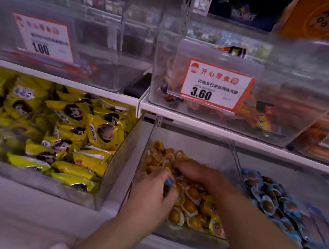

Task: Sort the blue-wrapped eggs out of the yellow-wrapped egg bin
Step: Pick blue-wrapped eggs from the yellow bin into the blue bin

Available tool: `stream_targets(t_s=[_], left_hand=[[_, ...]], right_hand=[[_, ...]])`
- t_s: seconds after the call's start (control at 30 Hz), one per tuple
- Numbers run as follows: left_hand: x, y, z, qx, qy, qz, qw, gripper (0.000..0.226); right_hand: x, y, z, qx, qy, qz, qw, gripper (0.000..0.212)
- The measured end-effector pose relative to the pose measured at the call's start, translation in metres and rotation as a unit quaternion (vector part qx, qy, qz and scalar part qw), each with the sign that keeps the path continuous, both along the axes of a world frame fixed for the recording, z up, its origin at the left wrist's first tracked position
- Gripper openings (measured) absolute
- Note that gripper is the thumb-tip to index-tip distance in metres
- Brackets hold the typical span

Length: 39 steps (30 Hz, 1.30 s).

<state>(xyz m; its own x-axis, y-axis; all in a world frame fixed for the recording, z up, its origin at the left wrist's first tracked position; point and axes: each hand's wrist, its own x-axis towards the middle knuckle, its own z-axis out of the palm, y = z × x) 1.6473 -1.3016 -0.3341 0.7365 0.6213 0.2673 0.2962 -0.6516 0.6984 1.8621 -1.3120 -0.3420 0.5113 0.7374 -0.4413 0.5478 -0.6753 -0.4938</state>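
Bin point(145, 142), clear plastic, middle of the lower shelf, filled with yellow-wrapped eggs point(191, 206) heaped from its back wall to its front edge.

Left hand point(151, 196): inside the bin near its left wall, fingers curled around a blue-wrapped egg point(168, 182), of which only a small blue patch shows between fingers and thumb.

Right hand point(193, 172): further back toward the bin's centre, palm down on the yellow heap, fingertips bent into the wrappers; whether they pinch anything cannot be told from this view.

Neighbouring bin point(310, 183): just beside the right wall, holding a pile of blue-wrapped eggs point(270, 206) along its left side. Likely destination for the sorted item.

Bin to the left: large yellow snack packets point(72, 138), not part of the sort.

Progress, as judged: at least one stray is found and in hand, not yet carried across. No other blue shows on the surface of the yellow heap, though more may lie buried; the search appears unfinished.

Clearance: the bin is open above its front edge, yet the upper shelf point(217, 125) and its price tag point(216, 85) overhang the back. The dividing wall on the right rises high, so a transfer calls for lifting out over the front edge.
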Motion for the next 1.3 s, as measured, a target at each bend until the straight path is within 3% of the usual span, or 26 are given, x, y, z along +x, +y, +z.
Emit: stream_targets(t_s=[0.13,0.37,0.6,0.73,0.8,0.9,0.97,1.03,1.1,1.2,1.3], left_hand=[[0.000,-0.002,-0.004,0.063,0.055,-0.050,0.995,0.023],[0.006,0.000,-0.004,0.071,0.104,-0.076,0.989,0.019],[0.030,-0.004,-0.012,0.038,0.087,-0.086,0.992,0.024],[0.037,0.001,-0.005,-0.046,0.040,-0.086,0.994,0.009],[0.035,0.001,0.000,-0.055,0.021,-0.064,0.996,0.022],[0.025,0.002,0.007,-0.064,-0.027,-0.037,0.997,0.028],[0.018,0.007,0.010,-0.138,-0.073,-0.024,0.987,0.027],[0.014,0.010,0.015,-0.269,-0.128,0.006,0.954,0.023],[0.009,0.008,0.017,-0.415,-0.159,0.027,0.895,0.029],[0.006,0.003,0.016,-0.520,-0.174,0.042,0.835,0.025],[0.007,0.002,0.015,-0.519,-0.176,0.036,0.836,0.010]], right_hand=[[0.007,0.009,-0.007,0.083,0.139,-0.101,0.982,0.035],[0.005,0.027,-0.016,0.160,0.412,-0.151,0.884,0.037],[0.013,0.014,0.016,0.257,0.519,-0.175,0.796,0.040],[0.016,0.005,0.031,0.256,0.525,-0.137,0.800,0.040],[0.018,-0.004,0.032,0.237,0.522,-0.123,0.810,0.042],[0.018,-0.012,0.026,0.254,0.486,-0.123,0.827,0.035],[0.012,-0.014,0.022,0.248,0.411,-0.129,0.868,0.034],[0.006,-0.017,0.025,0.214,0.238,-0.121,0.940,0.031],[0.006,-0.021,0.029,0.170,0.038,-0.063,0.983,0.026],[0.010,-0.030,0.033,0.095,-0.115,0.032,0.988,0.014],[0.015,-0.046,0.033,0.067,-0.114,0.061,0.989,0.018]])
